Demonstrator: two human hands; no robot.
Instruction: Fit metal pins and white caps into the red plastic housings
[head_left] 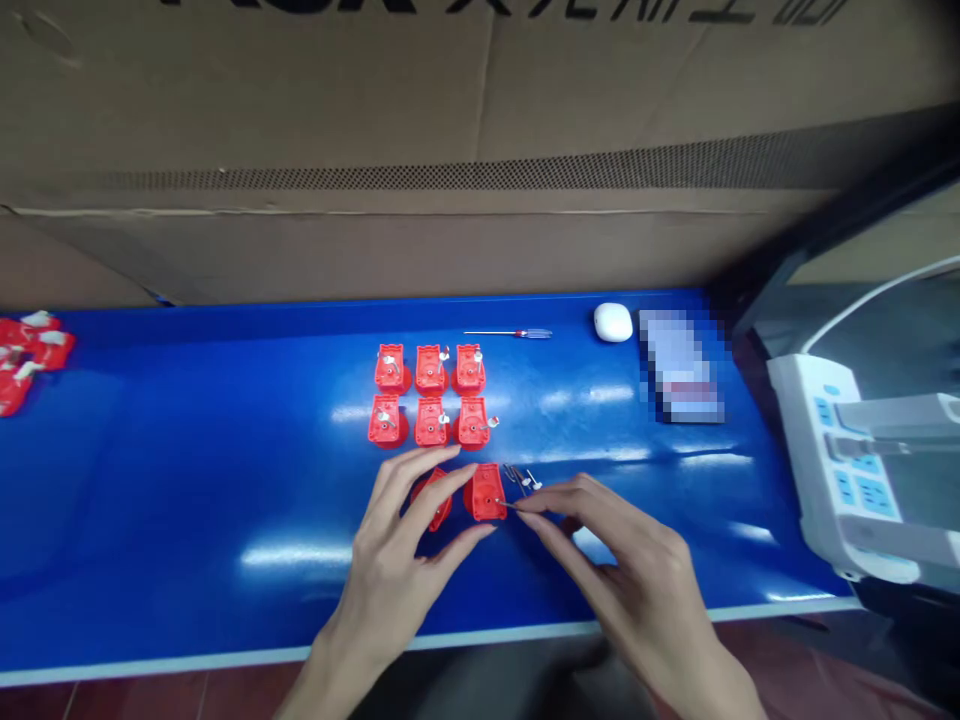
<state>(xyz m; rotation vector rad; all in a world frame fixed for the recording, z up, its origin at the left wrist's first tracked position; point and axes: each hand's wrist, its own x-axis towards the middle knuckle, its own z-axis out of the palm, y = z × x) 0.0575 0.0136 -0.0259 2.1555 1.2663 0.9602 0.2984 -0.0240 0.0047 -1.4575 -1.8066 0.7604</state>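
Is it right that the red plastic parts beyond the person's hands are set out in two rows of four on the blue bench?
No, the count is wrong: the head view shows the red plastic parts in two rows of three, not four. The rest holds: they lie on the blue bench, beyond the left hand and right hand.

Far edge of the blue work table (150, 480): a large cardboard carton (375, 100) stands along it, with a dark perforated strip across its face. On the table, far side: one small screwdriver (517, 333) lying flat, one white earbud case (613, 322) right of it, and one pixelated flat object (679, 365), unidentifiable. Right side: white power strip (832, 460) with blue panels, grey plugs (892, 415) inserted.
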